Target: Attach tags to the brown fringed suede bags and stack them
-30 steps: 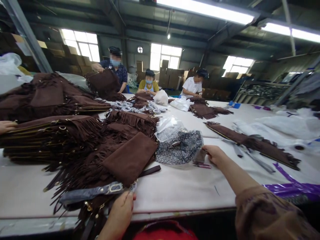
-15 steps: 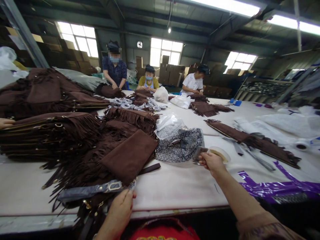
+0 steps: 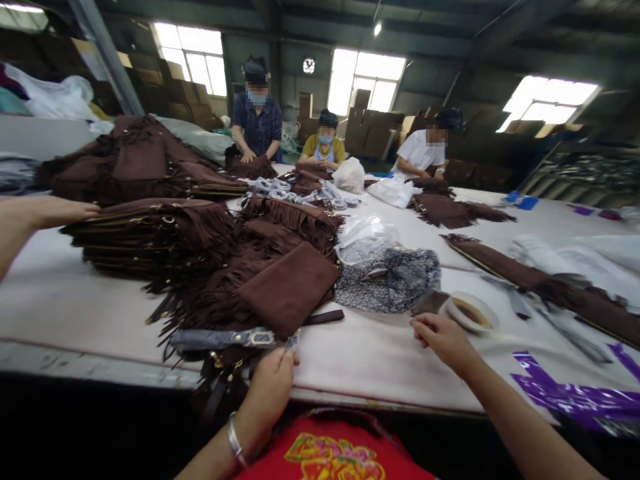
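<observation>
My left hand (image 3: 273,379) is closed on the end of a strap (image 3: 220,339) wrapped in grey plastic, with metal buckles, at the table's front edge. The strap lies along a heap of brown fringed bags (image 3: 200,300). A flat brown suede pouch (image 3: 290,287) rests on that heap, just beyond my left hand. My right hand (image 3: 443,339) is held over the table with thumb and fingers pinched together; what is between them is too small to make out. Beside it sit a roll of tape (image 3: 455,305) and a small dark packet (image 3: 429,302). A black-and-white tweed piece (image 3: 390,283) lies behind.
At left, another person's hand (image 3: 55,212) touches a stack of brown bags (image 3: 145,233). Three people work across the white table (image 3: 370,360). Wrapped straps (image 3: 285,189) lie mid-table. A long brown bag (image 3: 520,273) and purple plastic (image 3: 570,393) are at right.
The view has turned left, so things sit farther right. My right hand has come away from the dark packet and tape roll, towards me. My left hand keeps its hold on the strap.
</observation>
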A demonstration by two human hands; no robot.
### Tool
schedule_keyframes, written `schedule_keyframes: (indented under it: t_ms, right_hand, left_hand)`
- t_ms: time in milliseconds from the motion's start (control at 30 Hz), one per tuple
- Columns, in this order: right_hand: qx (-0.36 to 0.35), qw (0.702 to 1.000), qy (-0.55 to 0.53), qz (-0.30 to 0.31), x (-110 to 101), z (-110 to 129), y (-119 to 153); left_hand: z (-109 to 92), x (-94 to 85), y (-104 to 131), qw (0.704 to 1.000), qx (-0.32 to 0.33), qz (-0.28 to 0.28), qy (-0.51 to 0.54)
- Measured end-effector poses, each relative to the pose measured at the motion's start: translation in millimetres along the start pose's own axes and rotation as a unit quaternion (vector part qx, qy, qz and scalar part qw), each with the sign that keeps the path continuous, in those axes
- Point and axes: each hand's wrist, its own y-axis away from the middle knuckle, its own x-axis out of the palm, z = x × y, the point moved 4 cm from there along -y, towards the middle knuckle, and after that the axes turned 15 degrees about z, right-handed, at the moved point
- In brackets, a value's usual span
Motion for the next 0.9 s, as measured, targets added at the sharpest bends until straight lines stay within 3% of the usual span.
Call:
schedule_keyframes:
  t_ms: [100,167,233,333,433,633,767,900]
  right_hand:
    - [-0.107,0.980,-0.018,0.166,63,47,17]
    - [-0.145,0.958,-0.045,0.245,102,82,25]
    - [-0.173,0.938,-0.070,0.293,133,115,30]
    - [-0.181,0.932,-0.087,0.301,164,149,26]
    - [-0.160,0.945,-0.059,0.278,181,160,14]
    - [-0.087,0.971,0.009,0.224,193,153,0]
    - [-0.039,0.965,-0.040,0.257,196,151,0]
    - [-0.018,0.952,-0.092,0.293,200,152,-1]
  left_hand:
    - [-13,0.3,7,0.997,0.030,-0.005,-0.076]
    - [-15,0.5,10,0.992,0.046,-0.018,-0.112]
    - [-14,1.1,13,0.989,0.056,-0.030,-0.137]
    - [-14,2.3,17,0.983,0.062,-0.039,-0.167]
    - [-15,3.2,19,0.979,0.071,-0.041,-0.184]
    - [-15,5.2,22,0.960,0.090,-0.040,-0.261]
    - [-13,6.9,25,0.945,0.106,-0.027,-0.309]
    - [-7,3.8,28,0.942,0.084,-0.057,-0.320]
